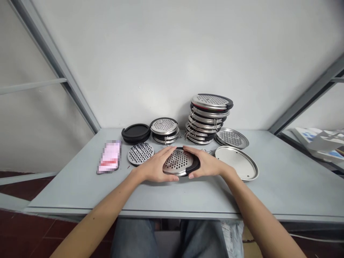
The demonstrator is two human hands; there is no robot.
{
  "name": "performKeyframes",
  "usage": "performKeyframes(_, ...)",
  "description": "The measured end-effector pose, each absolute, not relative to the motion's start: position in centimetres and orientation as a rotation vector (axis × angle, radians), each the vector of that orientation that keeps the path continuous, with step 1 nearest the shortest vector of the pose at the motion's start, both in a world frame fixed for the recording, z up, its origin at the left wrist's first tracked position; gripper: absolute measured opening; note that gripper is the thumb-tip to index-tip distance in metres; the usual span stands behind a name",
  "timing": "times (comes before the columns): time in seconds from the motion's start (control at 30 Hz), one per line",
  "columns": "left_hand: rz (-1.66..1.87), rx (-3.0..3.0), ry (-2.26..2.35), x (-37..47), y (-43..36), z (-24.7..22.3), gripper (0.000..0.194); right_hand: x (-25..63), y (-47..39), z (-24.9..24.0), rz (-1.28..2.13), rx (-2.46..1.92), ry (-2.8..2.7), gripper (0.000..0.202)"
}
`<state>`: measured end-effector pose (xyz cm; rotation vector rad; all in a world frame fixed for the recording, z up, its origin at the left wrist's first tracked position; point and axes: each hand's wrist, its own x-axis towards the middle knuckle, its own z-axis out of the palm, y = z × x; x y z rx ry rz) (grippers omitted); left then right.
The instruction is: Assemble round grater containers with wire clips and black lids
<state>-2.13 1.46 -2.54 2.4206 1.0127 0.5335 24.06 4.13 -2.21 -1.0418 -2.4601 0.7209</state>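
Both hands grip a round metal grater [177, 161] with a black rim, just over the front middle of the table. My left hand [157, 167] wraps its left edge, thumb low at the front. Around the right edge, on the black rim, curls my right hand [206, 164]. The hidden underside does not show whether it touches the table. Left of it lies a loose grater disc [141, 154]. To the right is a shallow round metal tray [236, 163] with small holes near its edge.
Behind stand a tall stack of graters with wire clips [206, 122] and a shorter grater stack [164, 129]. Black round rims [136, 132] sit at back left, a perforated metal plate [232, 138] at back right. A blurred-out phone-like object [109, 156] lies left on the grey table [80, 190].
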Motion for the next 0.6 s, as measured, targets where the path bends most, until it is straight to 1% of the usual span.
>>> performKeyframes(0.17, 0.547, 2.437, 1.037, -2.4, 1.4, -2.2, 0.105, 25.7, 4.7, -2.3, 0.645, -1.028, -2.411, 0.107)
performKeyframes(0.33, 0.601, 2.429, 1.082, -3.1, 1.7, -2.0, 0.101, 27.7, 5.0, -1.9, 0.551, -1.230, -2.298, 0.102)
performKeyframes(0.47, 0.659, 2.464, 1.045, -3.3, 1.7, -1.7, 0.098, 28.4, 4.7, -1.2, 0.531, -1.236, -2.282, 0.094)
performKeyframes(0.6, 0.694, 2.450, 1.041, -3.2, 1.7, -1.7, 0.093, 28.7, 4.4, -0.7, 0.444, -1.225, -2.257, 0.085)
